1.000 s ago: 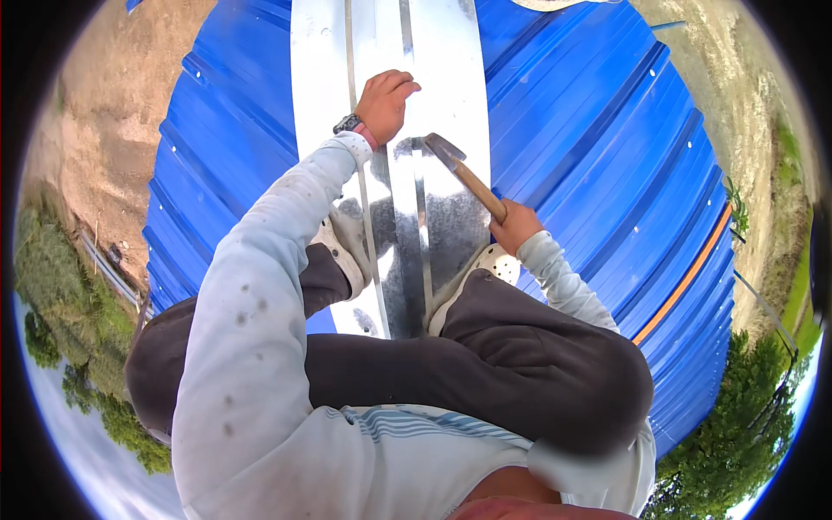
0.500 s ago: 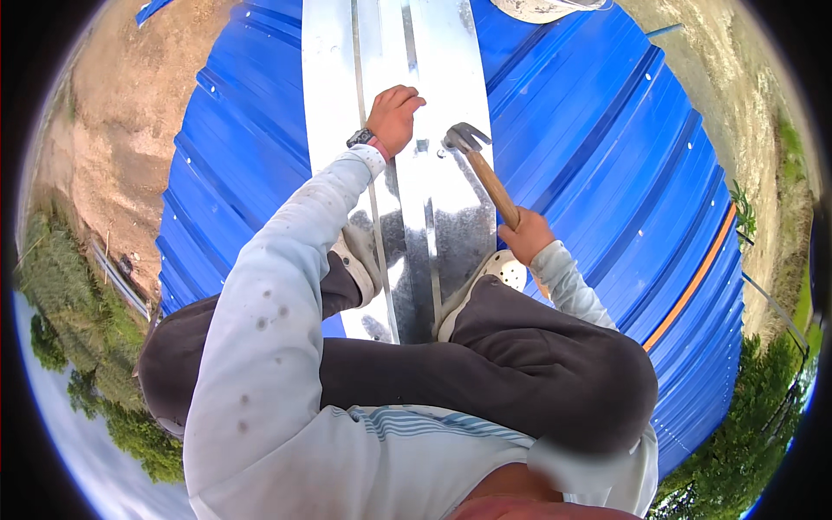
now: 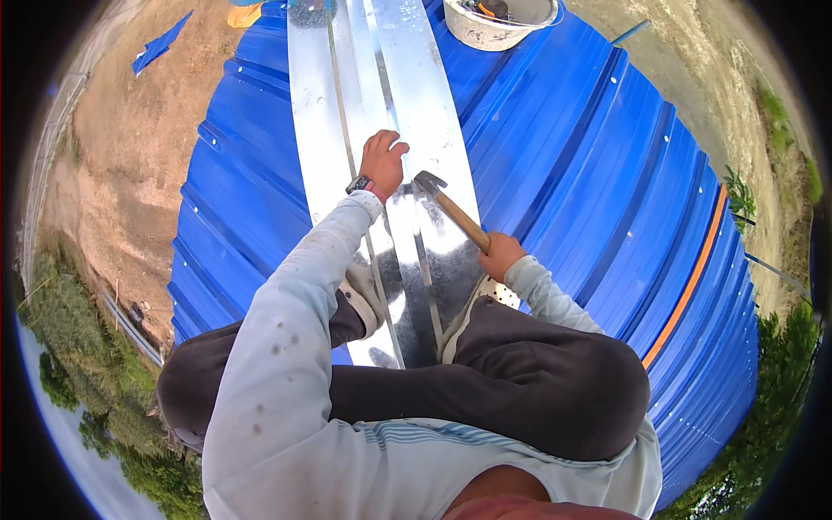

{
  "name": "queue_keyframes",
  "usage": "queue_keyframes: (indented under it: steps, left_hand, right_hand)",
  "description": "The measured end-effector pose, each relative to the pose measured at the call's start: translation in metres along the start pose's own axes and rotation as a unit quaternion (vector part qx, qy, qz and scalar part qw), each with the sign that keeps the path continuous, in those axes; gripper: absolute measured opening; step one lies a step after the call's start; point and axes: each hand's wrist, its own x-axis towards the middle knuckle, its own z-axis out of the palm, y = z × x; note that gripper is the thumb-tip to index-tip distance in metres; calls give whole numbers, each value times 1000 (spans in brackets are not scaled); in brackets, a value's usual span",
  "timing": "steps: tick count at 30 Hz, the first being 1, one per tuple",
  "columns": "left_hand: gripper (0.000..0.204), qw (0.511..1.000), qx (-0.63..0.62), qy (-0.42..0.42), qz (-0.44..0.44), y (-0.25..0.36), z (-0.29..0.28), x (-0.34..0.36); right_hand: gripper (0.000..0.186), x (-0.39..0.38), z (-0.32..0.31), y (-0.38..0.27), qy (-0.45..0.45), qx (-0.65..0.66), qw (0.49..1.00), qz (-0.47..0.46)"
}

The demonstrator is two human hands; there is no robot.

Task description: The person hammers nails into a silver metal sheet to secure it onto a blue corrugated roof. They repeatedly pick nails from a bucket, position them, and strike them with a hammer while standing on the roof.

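Note:
A claw hammer (image 3: 459, 217) with a wooden handle is gripped near the handle's end by my right hand (image 3: 502, 257). Its metal head is over the shiny metal ridge strip (image 3: 407, 69), close to the strip's raised middle rib. To the left of the hammer head, my left hand (image 3: 382, 165) rests on the strip, fingers loosely bent and slightly apart, with nothing visible in them. A dark watch is on that wrist. Whether the hammer head touches the metal is hard to tell.
Blue corrugated roof sheets (image 3: 563, 139) slope away on both sides of the strip. A whitish bucket (image 3: 490, 33) with things inside stands at the far right of the strip. My shoes (image 3: 365, 299) are on the metal. An orange strip (image 3: 693, 282) runs along the right slope; bare ground (image 3: 130, 156) lies below.
The view has tilted forward, so the bucket shows more fully and the strip sits lower. Both hands keep nearly the same places on the strip, the hammer still in my right hand.

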Motion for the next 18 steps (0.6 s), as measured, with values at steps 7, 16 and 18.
queue_keyframes:
  steps: [7,16,18]
  left_hand:
    - [13,997,-60,-38,-25,26,5,-11]
    - [24,514,-631,-372,-447,187,13,-36]
    - [25,392,-705,-268,-527,190,22,-43]
  right_hand:
    - [24,-5,-19,2,-135,171,973,69]
    - [15,-2,-4,28,6,711,698,83]
    - [13,3,0,34,17,738,670,72]
